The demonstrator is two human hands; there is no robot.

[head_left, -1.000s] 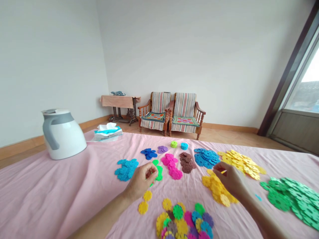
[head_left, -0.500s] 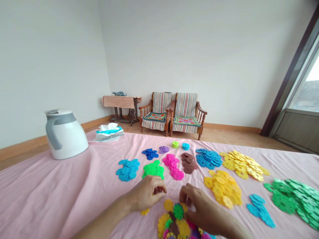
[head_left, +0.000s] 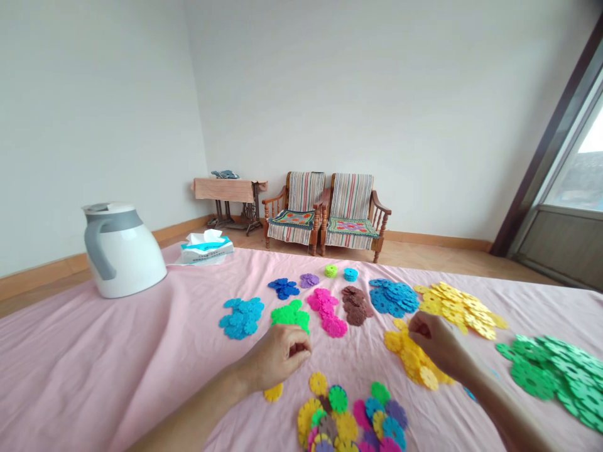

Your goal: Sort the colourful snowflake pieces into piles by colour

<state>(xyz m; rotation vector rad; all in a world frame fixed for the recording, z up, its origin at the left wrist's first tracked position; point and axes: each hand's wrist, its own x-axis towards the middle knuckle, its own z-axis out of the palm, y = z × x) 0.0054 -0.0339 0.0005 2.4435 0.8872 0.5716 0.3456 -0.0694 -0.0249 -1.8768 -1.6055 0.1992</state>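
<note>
Colour-sorted piles of plastic discs (head_left: 325, 312) line the pink cloth (head_left: 94, 358), a mixed heap (head_left: 346, 417) remains; left hand (head_left: 277, 358) grip closed, right hand (head_left: 436, 344) grip pinched over the yellow pile (head_left: 414, 358), contents hidden

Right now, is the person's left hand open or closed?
Closed: the bare left hand is curled, fingers tucked inward beside the bright green plastic discs; anything inside it is hidden.

The left hand (head_left: 277, 356) is curled closed, its fingers hiding whatever may lie inside. The right hand (head_left: 438, 342) covers part of the yellow plastic discs (head_left: 417, 363), and the right forearm (head_left: 499, 405) mostly hides some blue discs (head_left: 470, 394). The mixed discs (head_left: 348, 417) run off the bottom edge, the green discs (head_left: 551, 376) off the right.
</note>
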